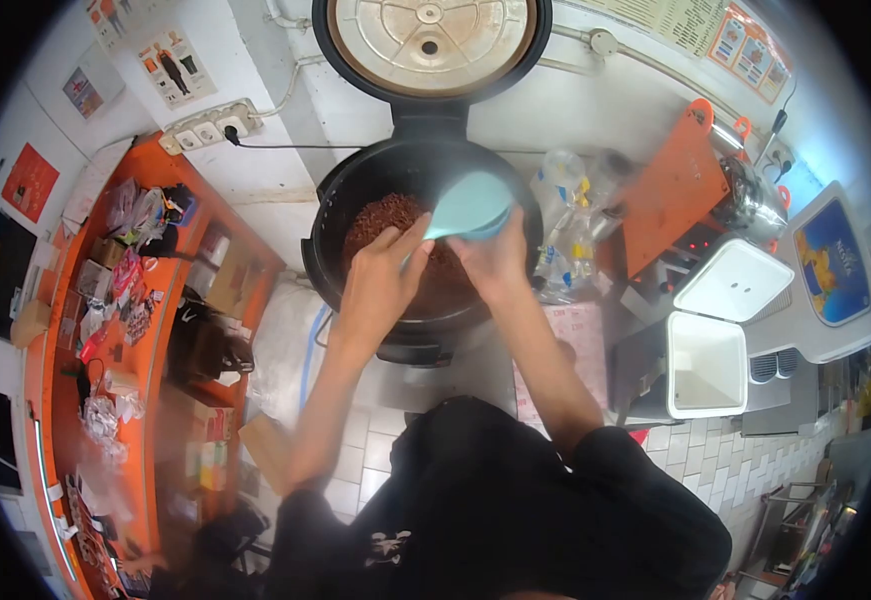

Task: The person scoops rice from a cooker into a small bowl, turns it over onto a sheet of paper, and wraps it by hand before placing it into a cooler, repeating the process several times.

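A large black electric cooker (327, 215) stands in front of me with its lid (430, 40) raised. Reddish-brown, crumbly grains (383, 218) lie inside it. My left hand (387, 272) is over the near side of the cooker, fingers closed at the narrow end of a pale teal rice paddle (473, 198). My right hand (496, 255) grips a blue rounded cup (485, 229) just under the wide end of the paddle. The paddle hides part of the cup and the cooker's contents behind it.
Left, orange shelves (160, 330) carry bags and boxes. Clear plastic packaging (563, 225) lies right of the cooker, near an orange board (677, 190). A white-lined box (707, 365) stands open at right. A power strip (210, 128) is on the wall.
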`<action>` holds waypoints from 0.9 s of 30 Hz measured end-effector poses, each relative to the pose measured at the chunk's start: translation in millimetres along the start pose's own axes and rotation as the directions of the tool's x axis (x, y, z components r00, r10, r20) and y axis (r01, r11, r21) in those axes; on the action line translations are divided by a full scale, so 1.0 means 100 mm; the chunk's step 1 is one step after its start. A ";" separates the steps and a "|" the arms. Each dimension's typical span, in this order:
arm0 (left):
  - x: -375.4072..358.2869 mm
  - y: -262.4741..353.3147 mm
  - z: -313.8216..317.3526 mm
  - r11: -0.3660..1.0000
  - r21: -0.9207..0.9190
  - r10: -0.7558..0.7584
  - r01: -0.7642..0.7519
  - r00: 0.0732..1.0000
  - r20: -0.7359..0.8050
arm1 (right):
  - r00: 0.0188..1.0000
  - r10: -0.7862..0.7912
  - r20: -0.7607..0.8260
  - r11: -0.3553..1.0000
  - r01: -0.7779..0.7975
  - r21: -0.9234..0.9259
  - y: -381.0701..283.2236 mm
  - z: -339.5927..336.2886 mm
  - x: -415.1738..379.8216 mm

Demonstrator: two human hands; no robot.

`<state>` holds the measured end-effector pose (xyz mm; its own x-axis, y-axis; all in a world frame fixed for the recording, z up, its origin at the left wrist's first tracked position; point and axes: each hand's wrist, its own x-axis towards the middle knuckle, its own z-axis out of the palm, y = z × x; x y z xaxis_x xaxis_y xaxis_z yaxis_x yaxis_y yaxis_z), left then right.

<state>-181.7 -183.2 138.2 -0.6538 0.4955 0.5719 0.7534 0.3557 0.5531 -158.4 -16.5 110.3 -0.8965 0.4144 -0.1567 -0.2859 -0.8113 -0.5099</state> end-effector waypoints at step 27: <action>-0.02 -0.51 -0.39 0.919 0.344 -0.282 0.194 0.931 0.230 | 0.993 -0.076 -0.089 0.997 0.076 -0.003 -0.43 -1.43 -1.11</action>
<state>-221.4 -233.5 132.7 -0.8054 0.5432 0.2371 0.5899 0.6952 0.4107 2.4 31.4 28.5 -0.8385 0.5101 -0.1917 -0.3524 -0.7760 -0.5231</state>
